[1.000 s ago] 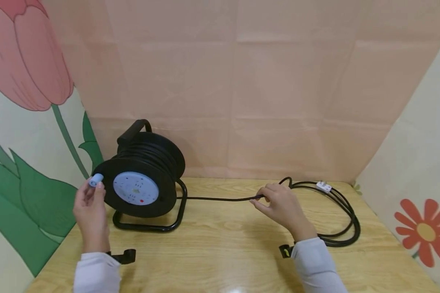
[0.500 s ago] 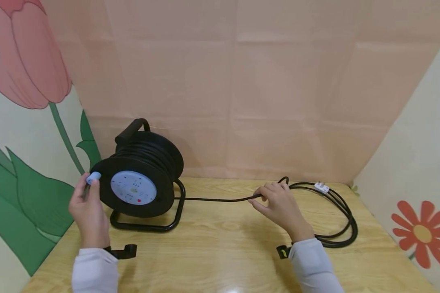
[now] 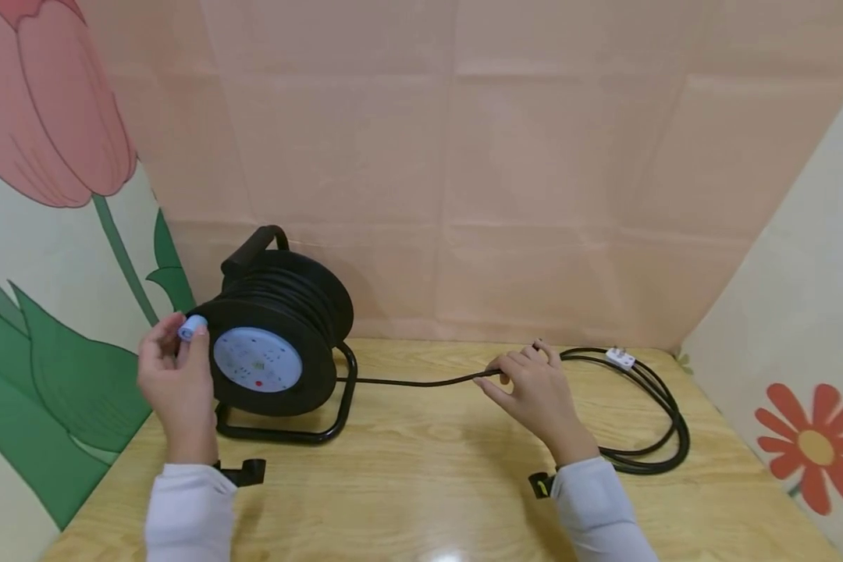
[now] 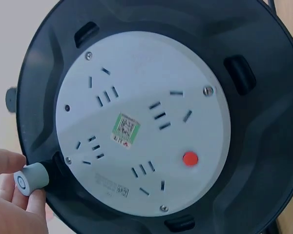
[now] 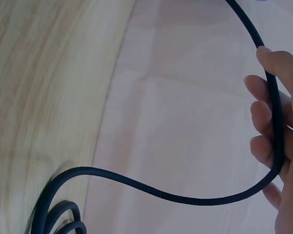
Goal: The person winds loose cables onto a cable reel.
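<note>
A black cable reel [image 3: 281,312] stands on its tubular frame at the left of the table, with a round pale socket panel [image 4: 136,126] on its front. My left hand [image 3: 181,390] pinches the light blue-grey crank knob [image 4: 31,179] at the reel's left edge between thumb and fingers. From the reel, a black cable [image 3: 414,383] stretches right to my right hand [image 3: 537,398], which holds it loosely. The right wrist view shows the cable [image 5: 275,107] passing under the thumb and across the curled fingers, then sagging away from the palm.
Behind the right forearm lie loose coils of cable [image 3: 677,417] on the wooden table [image 3: 407,468]. A white plug [image 3: 620,358] sits on these coils, pins up. A peach backdrop [image 3: 449,172] closes the back, and printed flower panels stand on both sides.
The left hand has carried the crank knob up and rightward along the rim, and the socket panel has turned clockwise. The right hand stays in place, some of its fingers lifting slightly.
</note>
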The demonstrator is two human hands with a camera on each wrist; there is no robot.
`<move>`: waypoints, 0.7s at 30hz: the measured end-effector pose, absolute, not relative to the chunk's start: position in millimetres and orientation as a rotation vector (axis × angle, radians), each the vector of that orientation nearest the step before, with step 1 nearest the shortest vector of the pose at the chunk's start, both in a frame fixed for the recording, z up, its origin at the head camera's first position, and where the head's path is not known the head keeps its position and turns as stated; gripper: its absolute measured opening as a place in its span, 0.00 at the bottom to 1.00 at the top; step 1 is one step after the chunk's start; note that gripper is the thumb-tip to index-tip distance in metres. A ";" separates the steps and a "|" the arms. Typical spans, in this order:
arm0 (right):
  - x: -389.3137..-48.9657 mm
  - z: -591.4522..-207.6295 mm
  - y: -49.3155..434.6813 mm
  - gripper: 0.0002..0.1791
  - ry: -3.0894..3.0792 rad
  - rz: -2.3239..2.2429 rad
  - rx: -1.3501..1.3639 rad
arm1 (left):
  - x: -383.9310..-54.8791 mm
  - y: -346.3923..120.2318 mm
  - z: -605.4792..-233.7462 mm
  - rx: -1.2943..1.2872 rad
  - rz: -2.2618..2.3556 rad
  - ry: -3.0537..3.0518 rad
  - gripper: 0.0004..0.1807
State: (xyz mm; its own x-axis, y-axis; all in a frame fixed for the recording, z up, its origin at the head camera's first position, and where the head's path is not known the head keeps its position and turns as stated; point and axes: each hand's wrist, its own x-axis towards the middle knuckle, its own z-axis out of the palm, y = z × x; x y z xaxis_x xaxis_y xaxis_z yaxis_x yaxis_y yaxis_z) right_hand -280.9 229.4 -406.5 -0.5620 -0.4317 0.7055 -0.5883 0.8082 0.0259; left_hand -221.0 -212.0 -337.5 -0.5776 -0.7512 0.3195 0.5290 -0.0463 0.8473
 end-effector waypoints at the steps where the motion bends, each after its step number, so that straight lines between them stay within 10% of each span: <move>1: -280.6 -406.7 229.1 0.13 -2.261 0.282 0.751 | -221.2 -210.2 -336.8 0.244 -1.754 -1.311 0.17; 11: -278.0 -403.4 227.7 0.27 -2.220 0.381 0.889 | -215.1 -197.9 -334.2 0.177 -1.407 -1.605 0.16; 21: -275.5 -402.9 221.4 0.08 -2.245 0.416 0.974 | -215.5 -185.7 -333.2 0.020 -1.111 -1.713 0.13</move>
State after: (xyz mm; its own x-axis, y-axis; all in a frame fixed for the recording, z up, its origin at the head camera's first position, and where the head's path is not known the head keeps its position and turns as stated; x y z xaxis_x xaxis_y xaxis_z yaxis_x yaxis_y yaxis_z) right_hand -275.5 221.4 -402.9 -0.5145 -0.5331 0.6717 -0.7382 0.6739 -0.0306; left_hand -215.5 -185.7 -333.2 -0.4538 -0.4964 0.7400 0.4729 0.5697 0.6721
